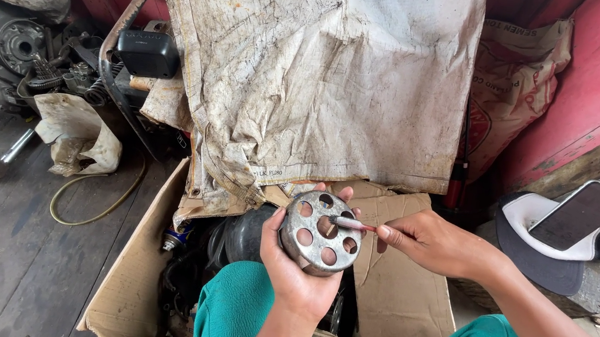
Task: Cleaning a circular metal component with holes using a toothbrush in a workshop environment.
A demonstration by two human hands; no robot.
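My left hand [295, 272] grips a round grey metal drum [320, 233] with several round holes in its face, held upright over my knees. My right hand [433, 244] pinches a thin red-handled brush [354, 224] whose tip touches the drum's face near its centre. Both hands sit above an open cardboard box [141, 263] that holds dark machine parts. My knees in teal trousers [237, 322] frame the bottom of the view.
A dirty white sack [329, 64] drapes over the box's back. An engine block [3, 44] and a black part [147, 52] lie at the left on the wooden floor. At the right, a phone [580, 215] rests on a cap [548, 251] beside a red wall.
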